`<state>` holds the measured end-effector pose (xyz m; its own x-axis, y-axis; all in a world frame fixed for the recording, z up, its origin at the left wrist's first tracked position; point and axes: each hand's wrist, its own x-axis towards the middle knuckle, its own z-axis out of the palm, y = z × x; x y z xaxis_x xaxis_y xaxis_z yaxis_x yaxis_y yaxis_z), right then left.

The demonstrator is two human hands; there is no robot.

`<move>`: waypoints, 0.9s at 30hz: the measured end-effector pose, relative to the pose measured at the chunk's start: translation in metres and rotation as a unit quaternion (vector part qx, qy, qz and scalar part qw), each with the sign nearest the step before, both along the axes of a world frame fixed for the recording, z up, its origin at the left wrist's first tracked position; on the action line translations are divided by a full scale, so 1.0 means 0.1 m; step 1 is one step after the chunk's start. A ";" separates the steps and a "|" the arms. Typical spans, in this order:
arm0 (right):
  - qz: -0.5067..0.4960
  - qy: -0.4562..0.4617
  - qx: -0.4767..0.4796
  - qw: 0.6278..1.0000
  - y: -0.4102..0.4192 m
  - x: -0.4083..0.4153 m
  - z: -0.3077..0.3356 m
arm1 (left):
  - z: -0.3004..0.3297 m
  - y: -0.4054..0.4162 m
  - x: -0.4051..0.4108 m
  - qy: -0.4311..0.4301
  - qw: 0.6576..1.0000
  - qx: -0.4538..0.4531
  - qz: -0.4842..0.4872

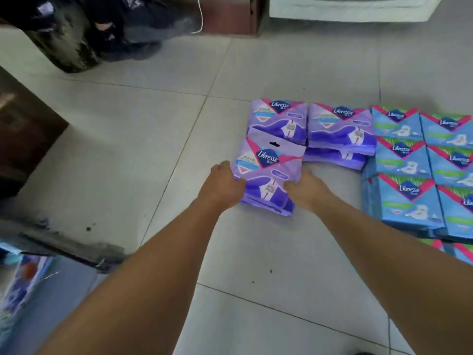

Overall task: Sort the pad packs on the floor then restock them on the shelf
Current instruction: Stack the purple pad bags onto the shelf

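A stack of purple pad packs sits on the tiled floor, and I grip it from both sides. My left hand holds its left edge with the thumb on top. My right hand holds its right edge. Behind this stack lies another purple pack, and to its right a short pile of purple packs. Further right, several blue pad packs lie in rows and stacks.
A dark wooden cabinet stands at the left. The shelf edge with blurred goods below is at the lower left. Dark bags lie at the back left, a white unit at the back right.
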<state>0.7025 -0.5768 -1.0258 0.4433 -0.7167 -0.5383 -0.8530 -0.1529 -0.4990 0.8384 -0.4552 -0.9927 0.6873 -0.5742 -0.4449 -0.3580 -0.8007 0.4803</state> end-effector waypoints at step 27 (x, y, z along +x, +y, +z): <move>0.202 -0.296 -0.015 0.934 2.11 -0.78 2.96 | 2.97 2.93 -1.23 -0.016 0.930 -0.269 0.250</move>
